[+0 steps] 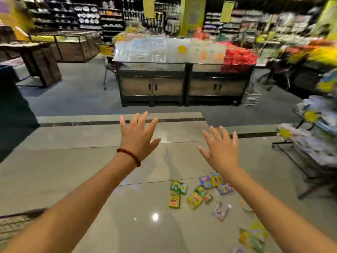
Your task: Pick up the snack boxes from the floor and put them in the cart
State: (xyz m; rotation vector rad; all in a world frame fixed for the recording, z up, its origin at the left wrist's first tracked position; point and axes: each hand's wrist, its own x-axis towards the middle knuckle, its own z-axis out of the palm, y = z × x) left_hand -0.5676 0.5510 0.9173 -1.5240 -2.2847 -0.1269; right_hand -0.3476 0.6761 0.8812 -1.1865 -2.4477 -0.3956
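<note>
About ten snack boxes (196, 197), two hands (138, 137).

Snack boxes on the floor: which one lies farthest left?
The green snack box, above the yellow box; all the others lie further right.

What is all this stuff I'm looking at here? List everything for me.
snack boxes: about ten, green, yellow, purple and pink, scattered on the floor at lower right
floor: one, grey glossy tiles
display counter: one, dark frame with brown doors, centre aisle, piled with clear and red packets
wire rack: one, black, right edge, holding pale packets
shelves: several, dark, along the back, too blurred to read
bracelet: one, dark red beads, left wrist
left hand: open, holding nothing
right hand: open, holding nothing
</note>
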